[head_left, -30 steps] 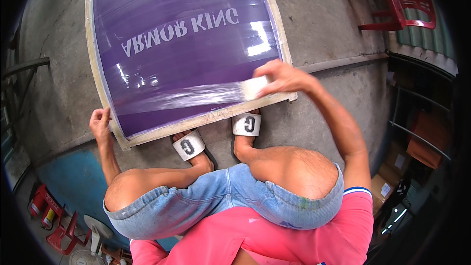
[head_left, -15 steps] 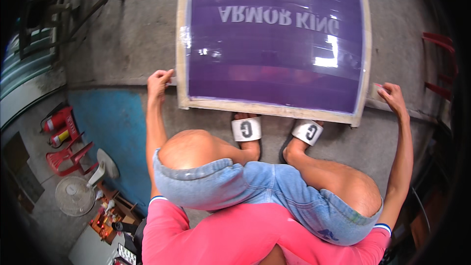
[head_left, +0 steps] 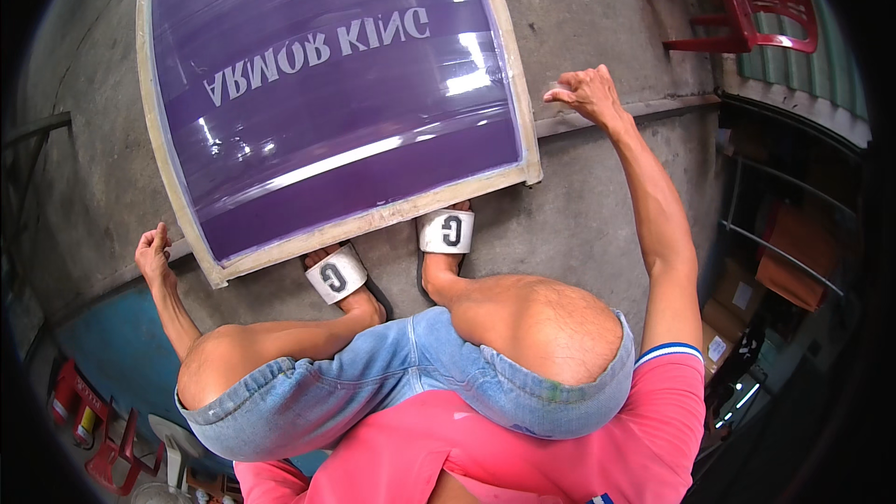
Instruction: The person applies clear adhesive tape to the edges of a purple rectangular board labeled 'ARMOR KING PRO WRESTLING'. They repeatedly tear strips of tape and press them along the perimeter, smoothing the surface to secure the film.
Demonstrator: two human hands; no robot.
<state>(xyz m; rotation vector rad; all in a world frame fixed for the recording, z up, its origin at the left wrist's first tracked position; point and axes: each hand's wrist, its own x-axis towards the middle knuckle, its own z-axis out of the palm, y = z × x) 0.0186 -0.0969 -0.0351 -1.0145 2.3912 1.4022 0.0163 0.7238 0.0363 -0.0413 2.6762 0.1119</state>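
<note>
A screen-printing frame (head_left: 322, 121), purple mesh with pale block lettering in a taped wooden border, lies in front of my feet. Beside its near left corner is my left hand (head_left: 155, 254), fingers curled and pinched, apart from the border. My right hand (head_left: 590, 93) hovers off the right edge, its thumb and fingers pressed together. A faint whitish bit shows at its fingertips, too small to name. What the left fingers hold, if anything, is hidden. White slide sandals (head_left: 445, 231) are on my feet, the toes close to the near border.
A red plastic chair (head_left: 737, 0) stands at the far right. Cardboard boxes (head_left: 728, 313) and a metal rail (head_left: 779, 252) are at the right. Fire extinguishers (head_left: 65, 397) and another red chair (head_left: 114, 457) are at the lower left. A low floor ledge (head_left: 644, 112) runs behind my right hand.
My view has turned to the right, so the frame appears shifted left and tilted. Both hands stay pinched at its sides; the right one now appears farther up along the edge.
</note>
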